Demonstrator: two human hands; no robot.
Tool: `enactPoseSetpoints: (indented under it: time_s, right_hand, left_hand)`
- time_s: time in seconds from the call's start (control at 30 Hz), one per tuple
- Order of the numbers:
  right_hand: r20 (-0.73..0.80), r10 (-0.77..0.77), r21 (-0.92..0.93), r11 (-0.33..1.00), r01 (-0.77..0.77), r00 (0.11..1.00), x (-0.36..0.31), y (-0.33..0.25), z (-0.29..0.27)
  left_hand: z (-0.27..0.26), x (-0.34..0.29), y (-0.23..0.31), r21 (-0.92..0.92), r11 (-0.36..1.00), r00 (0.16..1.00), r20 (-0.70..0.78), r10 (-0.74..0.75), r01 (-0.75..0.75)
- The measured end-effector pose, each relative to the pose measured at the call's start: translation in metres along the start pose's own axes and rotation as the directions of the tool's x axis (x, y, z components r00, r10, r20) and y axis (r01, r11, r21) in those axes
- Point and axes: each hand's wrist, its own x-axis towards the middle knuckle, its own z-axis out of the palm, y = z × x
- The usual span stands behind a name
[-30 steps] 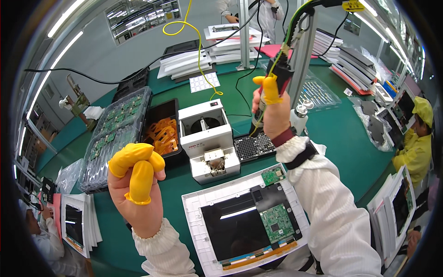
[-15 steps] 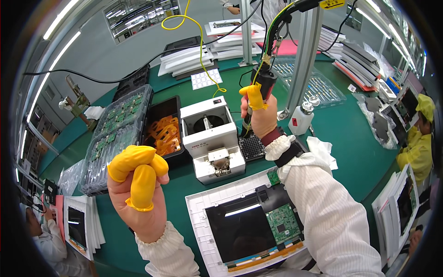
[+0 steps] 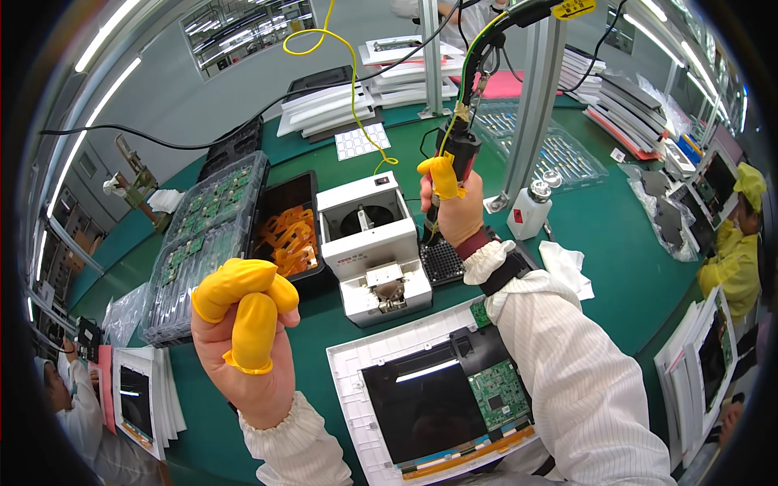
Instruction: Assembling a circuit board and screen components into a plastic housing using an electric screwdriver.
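My right hand [image 3: 456,206] wraps around a black electric screwdriver [image 3: 462,147], held upright above a black grid tray [image 3: 444,263]. Its tip is hard to make out behind the hand. Yellow finger cots cover fingers on both hands. At the left, my left hand [image 3: 247,340] is raised with thumb and fingers pinched together; anything between them is hidden. Just left of the tray stands a white screw feeder [image 3: 373,251]. In front of me lies a white panel frame [image 3: 347,389] with a dark screen [image 3: 421,409] and a green circuit board [image 3: 496,393].
A black bin [image 3: 314,194] of orange flex cables and clear trays of circuit boards [image 3: 212,202] stand left. A white bottle [image 3: 529,212] and a crumpled wipe [image 3: 565,267] lie right, near a metal post [image 3: 531,113]. Co-workers sit at both sides.
The right hand and the screwdriver have shifted slightly downward. The left hand stays pinched and has barely moved.
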Motion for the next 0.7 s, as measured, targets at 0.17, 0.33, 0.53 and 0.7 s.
enactPoseSetpoints:
  time_s: [0.17, 0.33, 0.53, 0.7]
  right_hand:
    - [0.004, 0.001, -0.029, 1.000, 0.000, 1.000, -0.001, 0.002, -0.001]
    - [0.004, -0.001, -0.021, 1.000, 0.001, 1.000, -0.001, 0.001, 0.001]
    - [-0.011, 0.001, -0.011, 1.000, -0.001, 1.000, 0.000, -0.005, 0.001]
    - [-0.017, -0.054, 0.013, 0.998, 0.054, 0.998, 0.006, -0.029, -0.001]
  left_hand:
    - [0.000, 0.001, -0.001, -0.010, 1.000, 1.000, 0.016, -0.002, 0.002]
    - [-0.001, 0.001, 0.001, -0.017, 1.000, 1.000, 0.009, -0.004, 0.005]
    - [0.002, 0.001, 0.002, 0.034, 0.999, 0.998, 0.051, 0.026, -0.027]
    - [0.000, -0.003, -0.001, -0.054, 0.998, 1.000, 0.019, -0.023, 0.024]
